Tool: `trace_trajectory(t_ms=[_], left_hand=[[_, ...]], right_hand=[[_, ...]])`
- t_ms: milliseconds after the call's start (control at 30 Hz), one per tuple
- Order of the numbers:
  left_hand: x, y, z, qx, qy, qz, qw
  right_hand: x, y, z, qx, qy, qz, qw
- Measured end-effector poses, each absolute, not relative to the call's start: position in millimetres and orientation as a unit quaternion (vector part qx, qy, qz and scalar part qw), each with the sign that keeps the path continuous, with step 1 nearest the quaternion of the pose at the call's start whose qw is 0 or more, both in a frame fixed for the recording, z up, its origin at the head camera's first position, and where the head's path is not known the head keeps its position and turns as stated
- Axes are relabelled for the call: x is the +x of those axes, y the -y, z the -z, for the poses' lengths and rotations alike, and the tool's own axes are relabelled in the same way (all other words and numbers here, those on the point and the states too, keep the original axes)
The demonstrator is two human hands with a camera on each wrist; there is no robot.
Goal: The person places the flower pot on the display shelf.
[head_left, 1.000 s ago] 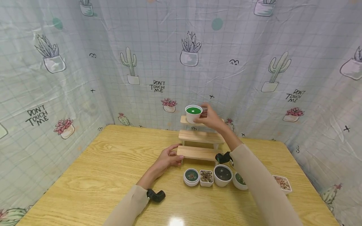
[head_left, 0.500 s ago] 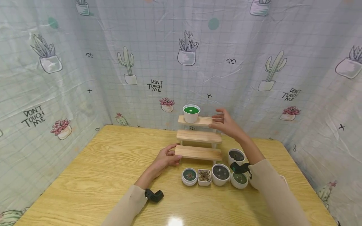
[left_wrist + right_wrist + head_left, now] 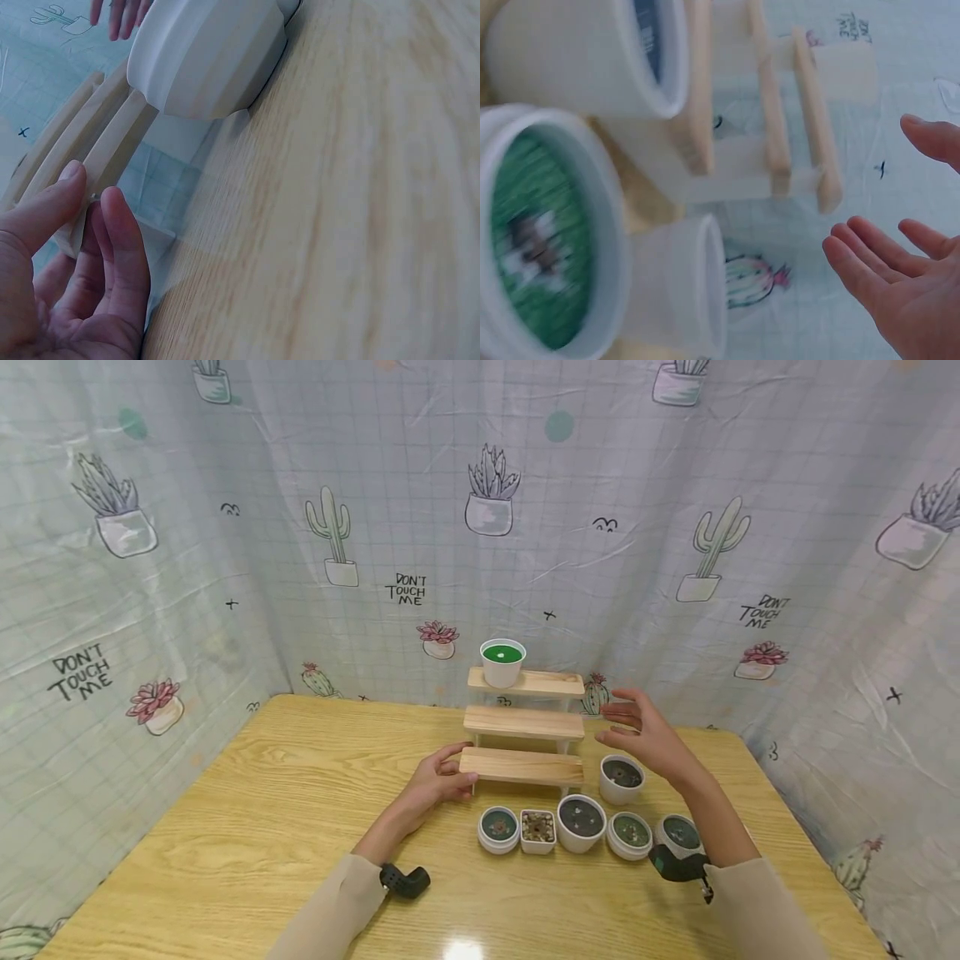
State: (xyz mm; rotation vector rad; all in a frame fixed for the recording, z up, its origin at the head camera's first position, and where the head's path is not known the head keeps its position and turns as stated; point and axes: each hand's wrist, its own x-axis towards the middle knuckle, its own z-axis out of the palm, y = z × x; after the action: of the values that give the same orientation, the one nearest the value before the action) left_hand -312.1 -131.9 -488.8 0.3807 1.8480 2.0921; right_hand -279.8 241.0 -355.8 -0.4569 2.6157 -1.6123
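Note:
My left hand [image 3: 433, 783] holds the left end of the lowest board of a three-step wooden plant stand [image 3: 521, 766]. In the left wrist view its thumb [image 3: 52, 199] lies along the board, the fingers curled at the other side. A white flower pot [image 3: 502, 663] with a green top stands upright at the left of the top step; the two lower steps bear nothing. My right hand [image 3: 643, 735] is in the air right of the stand, fingers spread and holding nothing, above a white pot with a dark fill [image 3: 621, 779].
Before the stand is a row of small pots: a round one [image 3: 498, 829], a square one with pebbles [image 3: 537, 832], a larger dark-filled one [image 3: 581, 823], a green-topped one [image 3: 630, 836] and another [image 3: 678, 835] partly behind the right wrist camera. A printed curtain [image 3: 405, 468] hangs behind the table.
My right hand has let go of the green-topped pot on the top step and drawn back to the right and down. The left hand keeps its hold on the stand.

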Motion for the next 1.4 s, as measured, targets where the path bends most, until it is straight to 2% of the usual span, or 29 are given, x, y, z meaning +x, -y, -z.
trace_trajectory(t_ms=[367, 1400], left_hand=[[-312, 132, 489, 0.133, -0.646, -0.733, 0.162], [-313, 132, 489, 0.131, -0.642, -0.738, 0.161]], right_hand=[[-269, -266, 387, -0.125, -0.852, 0.508, -0.003], [-274, -277, 422, -0.112, -0.884, 0.452, 0.049]])
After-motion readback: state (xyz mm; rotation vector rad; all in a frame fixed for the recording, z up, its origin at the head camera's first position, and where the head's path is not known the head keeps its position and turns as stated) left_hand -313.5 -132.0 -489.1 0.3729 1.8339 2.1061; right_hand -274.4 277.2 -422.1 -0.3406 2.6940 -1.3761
